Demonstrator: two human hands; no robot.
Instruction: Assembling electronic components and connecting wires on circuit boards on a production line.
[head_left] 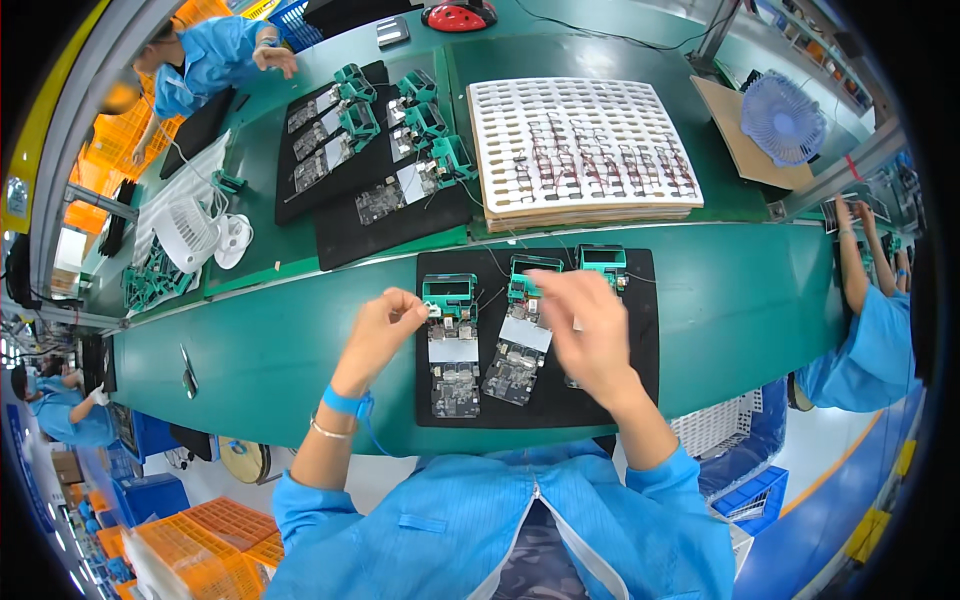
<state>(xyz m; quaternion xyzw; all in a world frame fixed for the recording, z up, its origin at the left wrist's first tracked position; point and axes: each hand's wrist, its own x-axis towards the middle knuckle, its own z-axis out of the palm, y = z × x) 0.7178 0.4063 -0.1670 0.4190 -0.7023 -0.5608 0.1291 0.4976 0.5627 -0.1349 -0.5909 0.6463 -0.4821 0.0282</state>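
Three circuit boards with green plastic frames at their far ends lie on a black mat before me: a left board [455, 388], a middle board [513, 375] and a right one mostly hidden under my hand. My left hand [378, 335] is closed in a pinch beside the left green frame [449, 292]; a small whitish bit shows at its fingertips, too small to name. Over the middle and right boards hovers my right hand [592, 335], slightly blurred, fingers stretched out, holding nothing visible. The middle green frame [533, 268] and right green frame [601, 257] show beyond it.
Behind the mat stands a stack of white trays [585, 140] holding small wired parts. More boards with green frames rest on black mats [330, 215] at the far left. A white fan [187, 233], tweezers [189, 372] and a blue fan [783, 118] are around. Co-workers sit nearby.
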